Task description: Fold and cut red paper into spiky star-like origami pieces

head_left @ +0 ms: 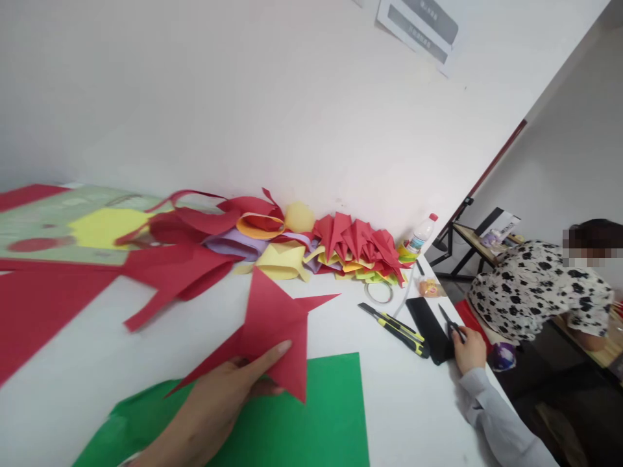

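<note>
My left hand (219, 402) pinches a red folded paper shape (275, 324) with pointed tips, thumb on top and fingers underneath. It holds the shape just above a green paper sheet (316, 421) lying on the white table (87, 370). Far to the right, at the table's edge, my right hand (470, 350), in a pale grey sleeve, is closed on the handles of black scissors (446, 318). The scissors' blades point up-left over a flat black phone-like slab (428, 324).
A pile of red, yellow and purple folded papers (341, 250) lies along the wall, with red sheets (43, 298) at the left. A yellow-black utility knife (394, 327), a tape ring (378, 292) and a plastic bottle (421, 233) lie near the slab. A person in a spotted top (540, 292) sits at the right.
</note>
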{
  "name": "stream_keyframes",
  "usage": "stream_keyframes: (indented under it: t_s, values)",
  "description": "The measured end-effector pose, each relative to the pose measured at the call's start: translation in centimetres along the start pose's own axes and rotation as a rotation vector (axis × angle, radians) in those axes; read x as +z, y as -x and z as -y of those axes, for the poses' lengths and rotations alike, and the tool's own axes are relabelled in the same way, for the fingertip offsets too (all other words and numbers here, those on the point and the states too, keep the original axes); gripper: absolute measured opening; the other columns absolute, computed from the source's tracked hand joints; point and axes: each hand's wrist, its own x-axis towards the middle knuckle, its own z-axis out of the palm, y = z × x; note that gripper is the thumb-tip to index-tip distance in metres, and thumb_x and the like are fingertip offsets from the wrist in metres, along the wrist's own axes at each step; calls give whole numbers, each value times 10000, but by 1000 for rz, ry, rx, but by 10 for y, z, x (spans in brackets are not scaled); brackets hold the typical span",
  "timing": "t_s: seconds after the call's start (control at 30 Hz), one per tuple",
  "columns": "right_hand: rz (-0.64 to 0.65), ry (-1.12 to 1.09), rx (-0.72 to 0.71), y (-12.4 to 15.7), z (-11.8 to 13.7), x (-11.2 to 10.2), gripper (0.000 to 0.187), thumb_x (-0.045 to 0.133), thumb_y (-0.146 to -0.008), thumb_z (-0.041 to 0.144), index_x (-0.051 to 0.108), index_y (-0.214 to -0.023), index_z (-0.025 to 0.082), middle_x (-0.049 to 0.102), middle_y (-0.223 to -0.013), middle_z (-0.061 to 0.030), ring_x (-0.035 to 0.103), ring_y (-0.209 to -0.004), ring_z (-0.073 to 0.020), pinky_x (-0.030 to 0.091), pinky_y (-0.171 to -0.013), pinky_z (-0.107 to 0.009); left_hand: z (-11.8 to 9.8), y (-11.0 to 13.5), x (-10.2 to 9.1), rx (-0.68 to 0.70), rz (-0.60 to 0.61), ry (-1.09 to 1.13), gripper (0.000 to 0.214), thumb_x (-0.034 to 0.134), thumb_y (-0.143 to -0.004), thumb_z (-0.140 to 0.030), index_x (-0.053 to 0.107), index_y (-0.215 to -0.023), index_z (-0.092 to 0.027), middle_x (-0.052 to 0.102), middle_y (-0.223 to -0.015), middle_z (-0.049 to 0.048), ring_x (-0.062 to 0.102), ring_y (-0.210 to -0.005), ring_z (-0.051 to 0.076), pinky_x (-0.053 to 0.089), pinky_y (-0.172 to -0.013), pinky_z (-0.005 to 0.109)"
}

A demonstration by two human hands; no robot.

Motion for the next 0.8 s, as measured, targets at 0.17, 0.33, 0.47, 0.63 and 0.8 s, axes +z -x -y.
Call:
stream_keyframes:
  t_s: [0.17, 0.33, 0.47, 0.63, 0.8]
  values:
    - [-11, -224, -198, 27, 59, -13, 465, 458, -852, 527, 665, -949, 122, 651, -999, -193, 583, -996, -328, 433, -916, -474, -9, 10, 11, -27, 135, 65, 373, 796, -561, -516, 606, -445, -218, 688, -518, 22, 668, -575, 220, 575, -636, 321]
    - [519, -788, -526, 91, 170, -32, 221, 545, -907, 381, 680, -933, 207, 674, -952, -94, 632, -910, -222, 512, -807, -345, -8, 15, 14, -40, 162, 43, 315, 766, -597, -502, 669, -527, -210, 714, -587, 17, 654, -552, 199, 562, -628, 304]
    - [844, -1051, -337, 129, 236, -21, 347, 629, -832, 511, 669, -906, 174, 657, -909, -69, 619, -731, -160, 486, -621, -260, 4, 16, 16, -67, 184, 5, 304, 771, -597, -492, 670, -559, -207, 691, -562, -7, 641, -539, 191, 538, -580, 283]
    - [1087, -1150, 40, 133, 249, -1, 546, 651, -687, 708, 549, -664, 172, 477, -410, 69, 394, -350, -72, 295, -374, -196, 8, 18, 13, -138, 255, 41, 344, 792, -604, -507, 696, -658, -182, 709, -647, -3, 629, -541, 163, 533, -568, 267]
    - [1122, -1089, 142, 125, 238, -3, 584, 657, -606, 753, 526, -626, 184, 476, -351, 68, 364, -279, -66, 247, -308, -182, 9, 27, 16, -252, 348, 98, 418, 743, -622, -572, 670, -649, -161, 683, -621, 36, 641, -565, 185, 504, -442, 250]
